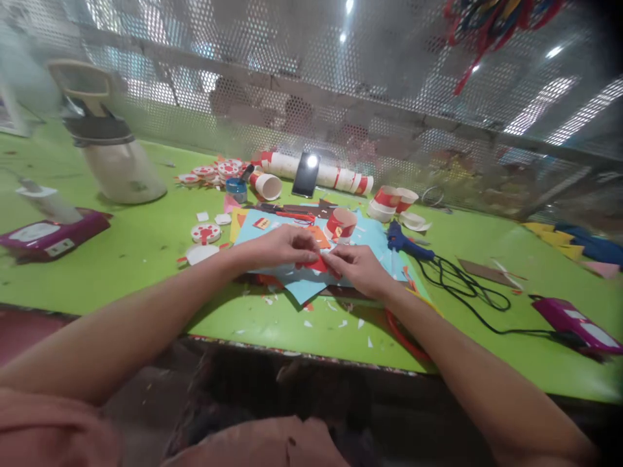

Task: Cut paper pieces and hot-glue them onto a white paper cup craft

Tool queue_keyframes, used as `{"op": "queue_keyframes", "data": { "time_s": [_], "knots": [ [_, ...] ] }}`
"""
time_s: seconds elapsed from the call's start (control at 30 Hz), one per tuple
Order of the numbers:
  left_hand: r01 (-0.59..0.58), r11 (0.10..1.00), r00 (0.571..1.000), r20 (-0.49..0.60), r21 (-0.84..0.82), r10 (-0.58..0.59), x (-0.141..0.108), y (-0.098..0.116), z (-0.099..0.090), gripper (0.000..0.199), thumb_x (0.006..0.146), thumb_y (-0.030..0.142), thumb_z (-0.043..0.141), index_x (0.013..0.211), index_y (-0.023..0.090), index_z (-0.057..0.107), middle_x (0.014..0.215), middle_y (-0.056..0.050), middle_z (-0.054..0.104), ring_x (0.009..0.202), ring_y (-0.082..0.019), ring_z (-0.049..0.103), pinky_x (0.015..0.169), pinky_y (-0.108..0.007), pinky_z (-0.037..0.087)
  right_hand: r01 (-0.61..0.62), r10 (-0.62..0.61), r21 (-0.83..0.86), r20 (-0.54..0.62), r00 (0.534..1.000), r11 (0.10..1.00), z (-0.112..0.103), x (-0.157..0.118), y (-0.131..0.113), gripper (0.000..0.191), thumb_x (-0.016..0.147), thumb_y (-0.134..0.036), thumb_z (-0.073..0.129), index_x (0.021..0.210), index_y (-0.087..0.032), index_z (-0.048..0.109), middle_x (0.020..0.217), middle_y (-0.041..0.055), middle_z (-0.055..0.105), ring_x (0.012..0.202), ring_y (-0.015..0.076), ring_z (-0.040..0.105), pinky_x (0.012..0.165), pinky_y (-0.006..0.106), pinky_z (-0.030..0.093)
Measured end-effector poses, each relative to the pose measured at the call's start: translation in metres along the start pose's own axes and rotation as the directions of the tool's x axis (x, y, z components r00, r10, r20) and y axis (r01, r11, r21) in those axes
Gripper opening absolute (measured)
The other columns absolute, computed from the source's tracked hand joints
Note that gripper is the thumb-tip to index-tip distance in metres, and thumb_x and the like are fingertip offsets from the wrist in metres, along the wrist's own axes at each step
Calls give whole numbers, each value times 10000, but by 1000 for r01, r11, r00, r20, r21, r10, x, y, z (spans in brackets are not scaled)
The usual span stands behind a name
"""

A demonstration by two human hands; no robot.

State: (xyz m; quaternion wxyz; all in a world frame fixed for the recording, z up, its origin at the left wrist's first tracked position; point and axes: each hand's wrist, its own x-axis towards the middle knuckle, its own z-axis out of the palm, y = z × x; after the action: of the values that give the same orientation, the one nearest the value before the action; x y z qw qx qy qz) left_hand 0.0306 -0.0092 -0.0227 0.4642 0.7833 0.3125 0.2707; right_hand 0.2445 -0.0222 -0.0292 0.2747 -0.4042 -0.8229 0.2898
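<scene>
A bright-green flat-topped table (111, 263) spans left to right before a far grey perforated-metal screen (238, 61); white light (553, 51) glares far right, dim grey floor (141, 408) near left

On my feed this looks like a craft workshop: mid-frame, blue paper (302, 288) and small white scraps (342, 323) lie on a green worktop (97, 272), with red-and-white paper cups (386, 202) above. Right of centre I see a blue glue gun (409, 244), its black cord (523, 331) leading to a purple power strip (574, 324); a perforated screen (302, 71) spans the top.
</scene>
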Motion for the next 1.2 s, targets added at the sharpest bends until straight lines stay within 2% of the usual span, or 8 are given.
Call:
{"op": "queue_keyframes", "data": {
  "time_s": [0.23,0.43,0.6,0.7,0.93,1.1,1.2],
  "knots": [
    [-43,997,999,10,60,42,1,0,7,158,786,284,621,742,133,611,632,-6,593,571,-102,533,566,-244,418,61,-59,40,-28,998,997,0,5,-7,389,856,-396,507,546,-162,531,492,-17,528,485,97,468,504,239,358],
    [-55,989,998,16,138,53,0,1,7,151,766,274,629,709,135,629,593,-5,595,523,-96,490,538,-244,364,53,-54,-59,-21,998,997,-1,7,-17,372,825,-389,525,532,-160,531,452,-15,515,441,97,462,455,233,330],
    [-72,978,997,22,193,69,-7,4,10,172,733,293,644,669,133,648,566,6,588,509,-97,479,529,-239,342,76,-82,-177,-26,996,981,1,-3,-28,380,829,-390,536,538,-148,563,466,-10,522,463,101,463,472,236,314],
    [-81,975,997,11,205,80,-15,4,15,232,739,346,634,672,125,648,576,2,589,525,-103,488,520,-231,343,93,-110,-227,-65,992,970,7,-13,-32,372,854,-382,511,578,-146,589,501,-9,541,493,103,469,506,237,322],
    [-94,965,993,-41,245,107,-25,3,23,292,731,377,640,597,119,613,477,29,495,448,-70,376,444,-213,250,84,-134,-291,-158,978,953,21,-26,-33,260,847,-314,533,700,-147,668,536,-10,565,548,118,483,543,236,345],
    [-107,962,992,-38,250,120,-25,3,22,318,731,392,641,573,121,590,468,21,500,438,-72,371,426,-213,238,89,-151,-272,-215,965,958,26,-27,-30,303,873,-358,500,750,-151,683,597,4,595,587,126,517,563,234,376],
    [-111,960,991,-47,256,127,-24,3,22,320,724,398,644,579,115,607,478,19,512,454,-76,391,436,-209,251,87,-150,-244,-255,955,966,30,-28,-27,347,888,-385,472,716,-148,658,588,6,588,590,127,526,570,233,386]
  ]
}}
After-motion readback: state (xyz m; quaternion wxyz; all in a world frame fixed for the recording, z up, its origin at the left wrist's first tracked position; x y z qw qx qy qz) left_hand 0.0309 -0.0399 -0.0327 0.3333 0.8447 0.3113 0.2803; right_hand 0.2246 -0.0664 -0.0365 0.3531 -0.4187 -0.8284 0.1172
